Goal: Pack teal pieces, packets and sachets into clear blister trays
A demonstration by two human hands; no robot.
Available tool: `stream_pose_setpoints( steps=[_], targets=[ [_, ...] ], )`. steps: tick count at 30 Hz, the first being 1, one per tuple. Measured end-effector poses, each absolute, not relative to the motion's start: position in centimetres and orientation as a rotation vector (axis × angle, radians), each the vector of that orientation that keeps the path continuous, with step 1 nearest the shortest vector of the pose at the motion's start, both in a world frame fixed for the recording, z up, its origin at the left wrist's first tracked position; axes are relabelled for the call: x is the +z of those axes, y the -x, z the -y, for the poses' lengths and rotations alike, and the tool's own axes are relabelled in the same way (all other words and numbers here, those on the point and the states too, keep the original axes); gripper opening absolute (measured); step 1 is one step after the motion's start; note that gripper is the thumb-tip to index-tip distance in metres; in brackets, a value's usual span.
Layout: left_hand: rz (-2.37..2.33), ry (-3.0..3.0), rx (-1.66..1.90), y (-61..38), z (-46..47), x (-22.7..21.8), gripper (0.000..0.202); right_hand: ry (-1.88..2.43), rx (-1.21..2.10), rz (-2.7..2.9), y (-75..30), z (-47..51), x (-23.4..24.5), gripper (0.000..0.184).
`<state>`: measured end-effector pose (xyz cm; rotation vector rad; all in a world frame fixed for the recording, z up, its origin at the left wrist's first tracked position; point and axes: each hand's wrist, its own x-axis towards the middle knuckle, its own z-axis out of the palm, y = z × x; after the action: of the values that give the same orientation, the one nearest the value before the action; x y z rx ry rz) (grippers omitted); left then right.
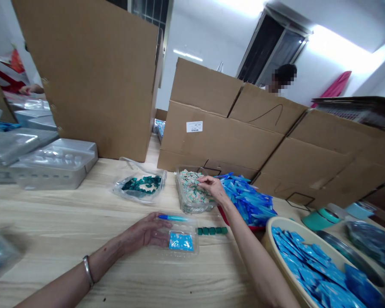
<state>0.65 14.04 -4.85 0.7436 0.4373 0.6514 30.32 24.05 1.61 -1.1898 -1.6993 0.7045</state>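
My left hand [152,231] grips the left edge of a clear plastic tray [182,253] low over the table, with the thumb on top and the fingers showing through the plastic. In the tray lie a blue pen-like stick [173,218] and a light blue printed packet [181,241]. Several dark green squares [211,231] form a row just right of it. My right hand [213,188] is over a clear tub [195,208] heaped with small pale and green pieces [192,184]. Its fingers are pinched together at the heap; what is between them is too small to make out.
A plastic bag [122,188] of dark green pieces lies left of the tub. Right are a pile of blue slim packets [247,199], a cream basin [269,226] of blue sachets and a teal cup [321,219]. Clear boxes [54,167] stand left; cardboard [224,132] walls the back.
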Motion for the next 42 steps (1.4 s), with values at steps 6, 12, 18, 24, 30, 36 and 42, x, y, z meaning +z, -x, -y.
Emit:
stream_pose_setpoints(
  steps=[6, 12, 18, 24, 30, 36, 42],
  targets=[
    [-0.445, -0.769, 0.669, -0.8, -14.0, -4.8, 0.035, 0.915, 0.819, 1.602, -27.5, -18.4, 2.7, 0.011],
    [-0.407, -0.76, 0.688, -0.8, -13.8, -4.5, 0.038, 0.913, 0.991, 1.546, -24.9, -14.2, 2.3, 0.018],
    [-0.332, -0.693, 0.699, -1.0, -13.8, -5.2, 0.032, 1.148, 1.223, 1.48, -22.0, -11.9, 1.4, 0.026],
    [-0.282, -0.627, 0.707, -1.0, -13.9, -5.7, 0.024, 1.351, 1.159, 1.708, -19.0, -11.7, -0.7, 0.019],
    [-0.266, -0.635, 0.724, -1.1, -13.9, -6.0, 0.025, 1.569, 0.786, 1.897, -17.2, -11.1, -1.8, 0.01],
    [-0.293, -0.644, 0.734, -1.1, -13.9, -6.3, 0.024, 1.607, 0.637, 2.027, -16.5, -9.9, -0.7, 0.009],
    [-0.284, -0.628, 0.705, -1.2, -13.9, -6.4, 0.023, 1.338, 0.566, 2.402, -17.0, -10.6, 0.1, 0.014]
  ],
)
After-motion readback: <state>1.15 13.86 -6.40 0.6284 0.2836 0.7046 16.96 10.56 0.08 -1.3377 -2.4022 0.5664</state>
